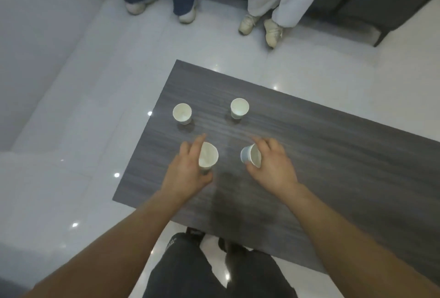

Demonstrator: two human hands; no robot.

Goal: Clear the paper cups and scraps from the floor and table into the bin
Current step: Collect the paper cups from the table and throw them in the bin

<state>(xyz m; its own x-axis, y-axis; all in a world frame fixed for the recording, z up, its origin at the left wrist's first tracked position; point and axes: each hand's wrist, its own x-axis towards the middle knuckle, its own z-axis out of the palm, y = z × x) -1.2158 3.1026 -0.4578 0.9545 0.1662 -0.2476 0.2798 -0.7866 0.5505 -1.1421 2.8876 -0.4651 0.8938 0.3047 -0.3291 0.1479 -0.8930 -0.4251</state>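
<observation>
Four paper cups are out on the grey table [333, 178], and the person standing at its near edge has a hand on each of the two closest. The left hand [188, 169] curls round the near-left cup [209, 157]: thumb low at the base, on the side toward the table's near edge, fingers wrapped round the side toward its left edge. That cup stands roughly upright, mouth up.

The right hand [273, 166] clamps the near-right cup [250, 156] with the thumb beneath and the fingers over the top. This cup is tipped, its long axis lying nearly along the table top, base toward the table's left edge and mouth into the palm. I can't tell whether either cup has cleared the surface.

The far-left cup [182, 113] and far-right cup [239, 108] stand upright and untouched deeper on the table. Each is straight beyond the hand on its own side, so I'd judge neither arm needs to cross. No bin is in sight.
</observation>
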